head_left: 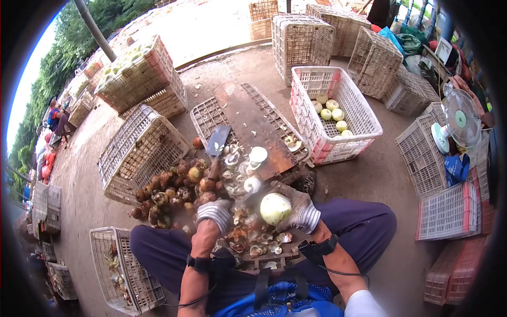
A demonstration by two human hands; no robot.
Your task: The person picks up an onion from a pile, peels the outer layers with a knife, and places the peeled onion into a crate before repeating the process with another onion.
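My left hand [214, 212], in a striped knit glove, is closed at the edge of a pile of brown-skinned round vegetables [171, 185]. It grips what looks like a knife [246, 199], its pale blade smeared by motion. Held in my right hand [301, 208], in a dirty glove, is a round, pale green-white peeled vegetable [275, 208]. A cleaver [218, 140] lies beyond my left hand, its blade pointing away. Between the hands and the rusty board [245, 121] are peelings [240, 217] and cut white pieces [258, 155].
Right of the board stands a crate [338, 153] with several peeled vegetables. A tipped crate [119, 153] borders the pile. Peelings sit in a crate [113, 232] by my left knee. Further crates [303, 42] and a fan [459, 119] stand around. Another person [59, 117] sits far left.
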